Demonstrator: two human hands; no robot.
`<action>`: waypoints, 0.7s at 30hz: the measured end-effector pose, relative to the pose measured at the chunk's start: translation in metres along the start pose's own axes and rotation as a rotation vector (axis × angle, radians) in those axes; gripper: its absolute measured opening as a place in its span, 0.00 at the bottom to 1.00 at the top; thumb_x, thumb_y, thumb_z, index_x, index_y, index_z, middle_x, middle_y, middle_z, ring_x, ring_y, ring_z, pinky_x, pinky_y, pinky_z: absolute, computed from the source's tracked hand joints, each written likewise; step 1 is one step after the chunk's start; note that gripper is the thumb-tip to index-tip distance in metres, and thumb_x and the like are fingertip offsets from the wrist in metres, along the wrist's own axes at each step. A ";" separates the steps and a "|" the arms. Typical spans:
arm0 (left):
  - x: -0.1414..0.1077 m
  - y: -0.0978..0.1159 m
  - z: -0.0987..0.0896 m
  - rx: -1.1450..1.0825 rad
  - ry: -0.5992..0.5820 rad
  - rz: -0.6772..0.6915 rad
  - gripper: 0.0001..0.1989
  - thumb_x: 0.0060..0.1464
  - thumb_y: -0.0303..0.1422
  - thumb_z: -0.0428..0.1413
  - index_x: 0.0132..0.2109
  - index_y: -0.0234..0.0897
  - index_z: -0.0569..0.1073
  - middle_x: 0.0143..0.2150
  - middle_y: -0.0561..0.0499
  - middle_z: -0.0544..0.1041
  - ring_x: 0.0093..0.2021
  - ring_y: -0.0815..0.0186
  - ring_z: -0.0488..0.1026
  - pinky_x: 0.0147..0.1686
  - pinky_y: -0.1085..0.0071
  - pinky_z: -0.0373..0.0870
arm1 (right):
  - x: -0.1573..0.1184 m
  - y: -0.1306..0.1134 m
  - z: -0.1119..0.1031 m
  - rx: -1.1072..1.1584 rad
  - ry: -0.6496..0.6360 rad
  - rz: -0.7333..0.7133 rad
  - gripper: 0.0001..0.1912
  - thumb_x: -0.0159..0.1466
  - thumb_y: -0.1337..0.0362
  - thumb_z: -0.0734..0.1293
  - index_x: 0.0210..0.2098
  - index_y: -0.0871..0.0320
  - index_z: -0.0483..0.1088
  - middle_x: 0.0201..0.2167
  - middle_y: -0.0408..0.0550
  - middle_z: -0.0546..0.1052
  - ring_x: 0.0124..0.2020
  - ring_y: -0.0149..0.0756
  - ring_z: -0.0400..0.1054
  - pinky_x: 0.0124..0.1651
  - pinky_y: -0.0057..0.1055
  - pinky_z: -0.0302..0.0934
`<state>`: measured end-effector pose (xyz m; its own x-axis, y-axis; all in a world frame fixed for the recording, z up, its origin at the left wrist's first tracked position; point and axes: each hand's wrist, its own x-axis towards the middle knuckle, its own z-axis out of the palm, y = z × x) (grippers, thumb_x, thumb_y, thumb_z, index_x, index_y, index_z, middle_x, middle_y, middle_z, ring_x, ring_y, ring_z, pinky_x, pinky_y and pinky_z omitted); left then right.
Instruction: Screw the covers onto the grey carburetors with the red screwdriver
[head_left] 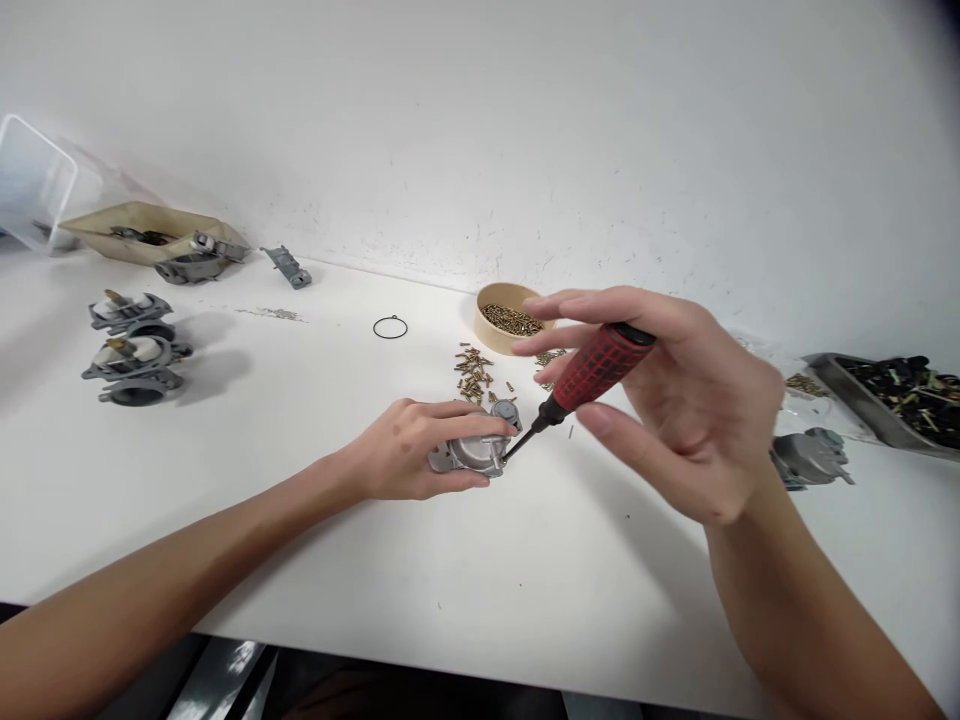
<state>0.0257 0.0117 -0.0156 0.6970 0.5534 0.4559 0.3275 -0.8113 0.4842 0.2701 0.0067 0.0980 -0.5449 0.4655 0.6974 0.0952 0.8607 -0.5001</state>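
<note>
- Clearly, in the head view, we see our left hand curled over a silvery metal casting, fingers and thumb closed around its smooth, domed body, which sits on the glossy white table.
- We see our right hand raised, fingers long and loosely spread around a slanted screwdriver; we cannot tell whether the thumb pinches it.
- Its chunky handle has a red and black grid texture, and its slim dark shaft runs down to the casting's near right edge.
- Just beyond the casting, we find a scatter of slender brass pieces, near a round, tan tub heaped with similar glinting bits.
- We notice a thin black ring, lying flat and looped, to the tub's left.
- Farther left, we have dull grey castings with rounded openings and white inserts.
- At right, we see a shallow metal tray of tangled dark parts.
</note>
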 end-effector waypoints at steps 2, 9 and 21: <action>0.000 0.000 -0.001 0.001 -0.001 -0.004 0.22 0.65 0.44 0.60 0.62 0.45 0.73 0.57 0.48 0.81 0.42 0.65 0.83 0.36 0.75 0.73 | 0.000 0.001 0.000 0.007 0.009 -0.008 0.35 0.60 0.77 0.71 0.65 0.50 0.69 0.49 0.49 0.80 0.40 0.42 0.79 0.41 0.45 0.81; 0.000 -0.001 0.000 -0.014 -0.007 0.000 0.22 0.65 0.44 0.59 0.62 0.44 0.73 0.56 0.46 0.81 0.42 0.65 0.83 0.34 0.75 0.74 | 0.001 0.000 0.004 -0.008 0.039 -0.027 0.30 0.65 0.73 0.68 0.64 0.50 0.70 0.50 0.49 0.79 0.42 0.43 0.79 0.42 0.44 0.81; 0.000 0.001 0.000 -0.011 -0.002 -0.004 0.22 0.65 0.44 0.60 0.63 0.45 0.73 0.57 0.48 0.81 0.42 0.66 0.83 0.32 0.77 0.74 | 0.003 0.001 0.011 0.018 0.128 -0.089 0.28 0.60 0.71 0.76 0.58 0.48 0.75 0.40 0.45 0.82 0.33 0.39 0.79 0.34 0.39 0.81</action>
<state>0.0254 0.0109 -0.0151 0.6969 0.5564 0.4525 0.3232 -0.8069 0.4944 0.2595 0.0071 0.0943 -0.4399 0.4114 0.7983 0.0355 0.8962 -0.4423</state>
